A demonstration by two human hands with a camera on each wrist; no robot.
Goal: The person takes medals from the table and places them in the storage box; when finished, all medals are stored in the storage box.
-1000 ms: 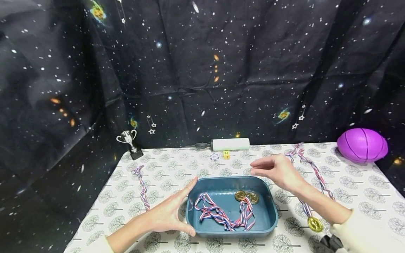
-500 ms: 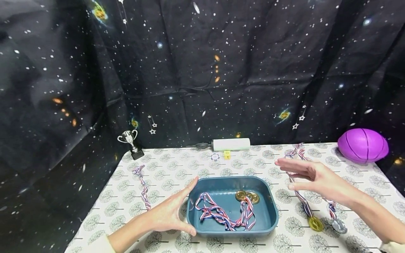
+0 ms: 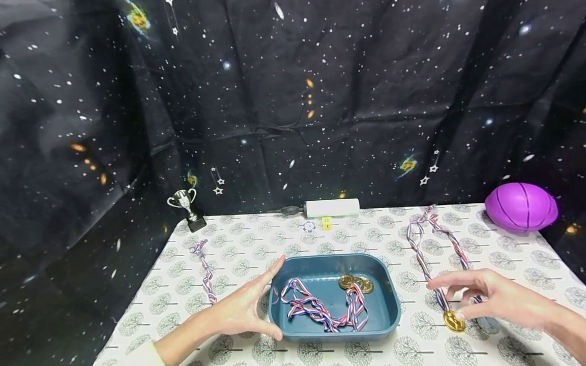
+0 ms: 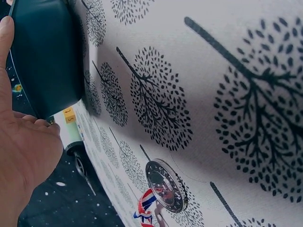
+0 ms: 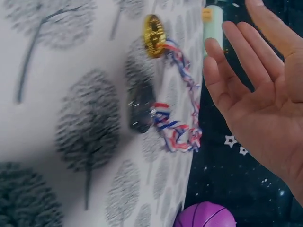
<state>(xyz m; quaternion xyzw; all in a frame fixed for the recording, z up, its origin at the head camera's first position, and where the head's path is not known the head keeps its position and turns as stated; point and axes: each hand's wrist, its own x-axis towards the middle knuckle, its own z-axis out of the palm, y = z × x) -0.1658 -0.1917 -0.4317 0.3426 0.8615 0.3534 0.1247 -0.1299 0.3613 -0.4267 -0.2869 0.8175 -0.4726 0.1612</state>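
The right grip (image 3: 499, 300), fingers loosely spread, hovers near a gold medal (image 3: 453, 322) and a silver medal (image 3: 488, 325) on the bench (image 3: 270, 236), while the left grip (image 3: 242, 311), spread wide, touches the left end of a blue tray (image 3: 339, 337) holding ribboned medals (image 3: 346, 281).

On the far side, a small yellow block shows the letters "o" above "t"; just left of it, a round blue-and-white chip seems to read "10", though faintly.

Points follow the names: the small yellow block (image 3: 326, 223); the round blue-and-white chip (image 3: 309, 226).
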